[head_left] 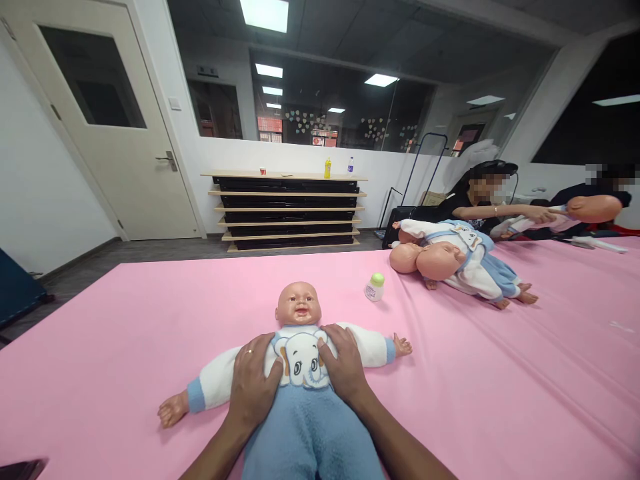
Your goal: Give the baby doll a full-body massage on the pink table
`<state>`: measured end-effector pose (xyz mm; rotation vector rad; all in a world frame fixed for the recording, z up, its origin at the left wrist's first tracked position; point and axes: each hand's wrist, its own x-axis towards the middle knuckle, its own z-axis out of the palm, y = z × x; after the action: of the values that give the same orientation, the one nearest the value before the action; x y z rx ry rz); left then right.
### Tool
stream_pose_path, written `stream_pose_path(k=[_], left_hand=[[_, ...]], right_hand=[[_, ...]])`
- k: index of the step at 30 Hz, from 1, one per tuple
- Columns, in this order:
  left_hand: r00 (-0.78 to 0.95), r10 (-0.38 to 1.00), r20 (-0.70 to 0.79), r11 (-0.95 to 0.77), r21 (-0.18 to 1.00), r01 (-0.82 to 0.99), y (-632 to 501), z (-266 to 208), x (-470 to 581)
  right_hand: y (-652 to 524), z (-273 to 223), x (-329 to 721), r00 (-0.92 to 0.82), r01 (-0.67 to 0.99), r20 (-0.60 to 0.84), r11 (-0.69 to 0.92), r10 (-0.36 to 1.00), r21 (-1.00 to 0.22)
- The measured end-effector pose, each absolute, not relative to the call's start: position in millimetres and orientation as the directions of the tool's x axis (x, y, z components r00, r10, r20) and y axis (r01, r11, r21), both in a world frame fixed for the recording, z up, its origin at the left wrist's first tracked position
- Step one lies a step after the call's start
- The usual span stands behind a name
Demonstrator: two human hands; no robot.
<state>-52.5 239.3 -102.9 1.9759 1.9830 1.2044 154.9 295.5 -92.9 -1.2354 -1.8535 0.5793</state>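
A baby doll (pixel 299 308) lies on its back, face up, arms spread wide, dressed in a white top with an elephant on the chest (pixel 303 363) and blue trousers (pixel 310 427). On one side of the chest and shoulder rests my left hand (pixel 255 377), fingers laid flat, a ring on one finger. My right hand (pixel 345 363) lies likewise on the other side, its thumb by the elephant's ear. Both hands touch the clothing, fingers extended rather than wrapped round. Beyond the doll's outstretched arm stands a small clear bottle with a green cap (pixel 375 288).
Several more dolls (pixel 450 260) lie heaped at the right on the pink-covered table (pixel 150 307). Behind them a person in a cap (pixel 465 200) reaches toward another doll (pixel 593 209). A low stacked shelf (pixel 287 213) stands by the wall. A dark object (pixel 23 470) shows at lower left.
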Motion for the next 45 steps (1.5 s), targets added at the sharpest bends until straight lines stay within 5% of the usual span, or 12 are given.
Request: stream_pose_path(k=[45], left_hand=[[-0.17,0.874,0.455,-0.152,0.589,0.794,242.2,-109.5,-55.1]], right_hand=[[294.7,-94.1,155.1,-0.18,0.518,0.373,0.41,0.91,-0.751]])
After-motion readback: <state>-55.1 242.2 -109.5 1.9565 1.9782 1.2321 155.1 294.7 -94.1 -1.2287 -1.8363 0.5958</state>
